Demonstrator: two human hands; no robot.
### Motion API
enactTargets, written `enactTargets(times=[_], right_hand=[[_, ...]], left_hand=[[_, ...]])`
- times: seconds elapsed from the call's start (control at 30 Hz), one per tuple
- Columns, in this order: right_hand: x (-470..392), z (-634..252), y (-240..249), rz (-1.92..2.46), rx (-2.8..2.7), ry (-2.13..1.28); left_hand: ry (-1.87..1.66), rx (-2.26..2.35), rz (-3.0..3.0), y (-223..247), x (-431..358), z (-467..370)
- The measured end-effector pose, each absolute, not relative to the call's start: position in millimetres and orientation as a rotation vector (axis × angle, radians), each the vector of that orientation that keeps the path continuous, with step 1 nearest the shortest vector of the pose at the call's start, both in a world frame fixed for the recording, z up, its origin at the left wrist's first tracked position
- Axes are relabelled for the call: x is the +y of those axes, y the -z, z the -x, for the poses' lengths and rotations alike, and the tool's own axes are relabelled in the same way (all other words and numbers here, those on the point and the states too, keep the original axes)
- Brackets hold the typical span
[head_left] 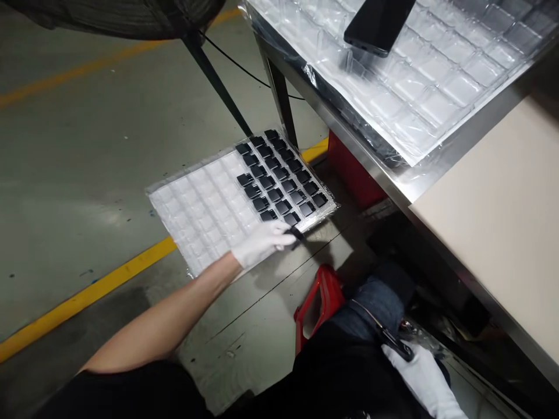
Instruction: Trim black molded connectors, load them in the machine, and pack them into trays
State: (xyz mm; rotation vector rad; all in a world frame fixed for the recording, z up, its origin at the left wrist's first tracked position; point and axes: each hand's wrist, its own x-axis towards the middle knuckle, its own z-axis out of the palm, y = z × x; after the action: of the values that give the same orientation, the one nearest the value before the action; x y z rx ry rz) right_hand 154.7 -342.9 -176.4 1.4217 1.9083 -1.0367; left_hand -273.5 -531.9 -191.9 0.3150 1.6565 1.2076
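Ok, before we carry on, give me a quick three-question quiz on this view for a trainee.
1. True or false: the black phone lies on the lower tray, among the rows of black parts.
2. Which hand holds the black-handled tool: (a) left, (b) right, (c) both?
3. Fill in: the left hand holds a small ____ piece at the lower tray's edge.

Key: 1. False, it lies on the upper tray. 2. b. 3. Black.

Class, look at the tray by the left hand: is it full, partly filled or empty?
Partly filled: black parts sit in rows on the tray toward picture right; pockets toward the left show none.
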Motion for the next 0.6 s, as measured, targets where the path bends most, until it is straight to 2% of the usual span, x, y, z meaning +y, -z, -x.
enactTargets(times=[0.17,0.3,0.47,0.6], right_hand=[[-344.8,-184.0,200.8,-1.623,1.819,1.215],[-346.2,-181.2,211.2,-1.608,1.748,1.268],[-344.9,-174.3,214.2,-1.574,1.732,1.235],[-335.6,-173.6,222.4,-1.559,1.645,1.168]], left_hand=[[-1.589,1.635,-0.126,124.5,-536.4,324.2],[-1.627,1.694,-0.047,97.8,-536.9,313.3],[-1.612,1.816,-0.026,103.9,-544.8,320.2],[-1.451,2.247,-0.120,143.9,-550.8,398.9]])
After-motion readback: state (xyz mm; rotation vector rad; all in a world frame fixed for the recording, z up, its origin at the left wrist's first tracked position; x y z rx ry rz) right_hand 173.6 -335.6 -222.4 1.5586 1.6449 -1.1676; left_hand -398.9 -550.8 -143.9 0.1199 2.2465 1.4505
